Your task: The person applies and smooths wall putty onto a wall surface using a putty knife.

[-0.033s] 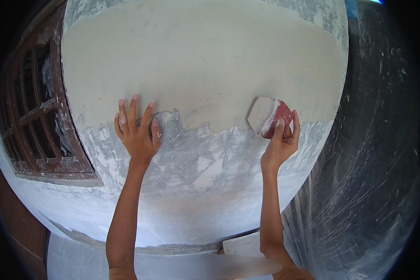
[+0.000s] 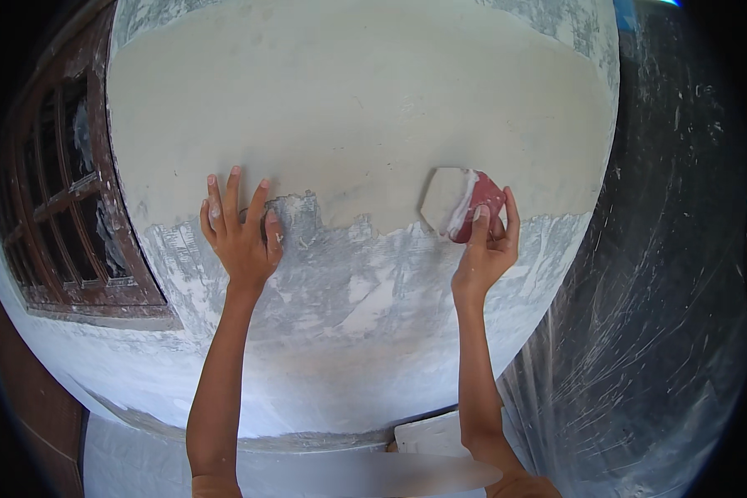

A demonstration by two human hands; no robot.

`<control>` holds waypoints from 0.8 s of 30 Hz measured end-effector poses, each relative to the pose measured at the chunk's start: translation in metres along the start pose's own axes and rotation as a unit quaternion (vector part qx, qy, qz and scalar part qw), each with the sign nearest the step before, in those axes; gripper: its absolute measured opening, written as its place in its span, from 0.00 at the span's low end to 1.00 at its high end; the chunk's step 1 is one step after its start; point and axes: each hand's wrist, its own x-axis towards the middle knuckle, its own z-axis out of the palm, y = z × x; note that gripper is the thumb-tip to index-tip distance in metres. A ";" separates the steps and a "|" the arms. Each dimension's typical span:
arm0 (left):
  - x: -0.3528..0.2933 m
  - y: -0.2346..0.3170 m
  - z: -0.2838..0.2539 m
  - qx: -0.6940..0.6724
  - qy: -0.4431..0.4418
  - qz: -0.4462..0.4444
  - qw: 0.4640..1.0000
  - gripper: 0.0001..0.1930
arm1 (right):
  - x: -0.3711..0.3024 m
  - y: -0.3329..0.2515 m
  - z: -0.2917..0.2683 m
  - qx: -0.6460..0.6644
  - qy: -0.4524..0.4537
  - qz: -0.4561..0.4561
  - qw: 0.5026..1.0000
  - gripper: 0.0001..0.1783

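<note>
In front of me is a wall (image 2: 365, 108) with a smooth beige-grey coat of putty on its upper part. Below a ragged edge, the surface is patchy grey and white. My right hand (image 2: 485, 249) grips a flat, angular red putty scraper (image 2: 483, 203), thumb on the near face. Pale putty covers the scraper's left half, which lies at or very near the coat's lower edge. My left hand (image 2: 245, 241) is spread at the wall further left, fingers apart and pointing up. A dark curved line shows between its thumb and fingers; what it is cannot be made out.
A brown wooden window with a grille (image 2: 79, 199) is set in the wall at the left. Clear plastic sheeting (image 2: 606, 365) hangs before a dark area on the right. A white slab-like object (image 2: 432, 436) lies low, near the wall's foot.
My right hand and the scraper have moved a little to the left along the wall. My left hand has shifted only very slightly left and up.
</note>
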 end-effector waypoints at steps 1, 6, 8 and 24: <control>-0.001 0.002 0.001 -0.007 -0.004 0.007 1.000 0.20 | -0.006 0.003 0.004 -0.001 -0.036 -0.013 0.999 0.23; -0.004 -0.006 0.005 -0.025 0.028 -0.014 0.999 0.20 | -0.027 0.021 0.023 -0.084 -0.121 -0.078 0.986 0.21; -0.003 -0.003 0.000 -0.004 0.012 0.001 1.000 0.21 | -0.006 0.015 -0.002 -0.047 -0.021 -0.040 0.998 0.23; -0.002 0.004 -0.002 0.000 -0.007 0.015 1.000 0.21 | 0.031 0.002 -0.033 -0.029 0.103 -0.058 0.993 0.24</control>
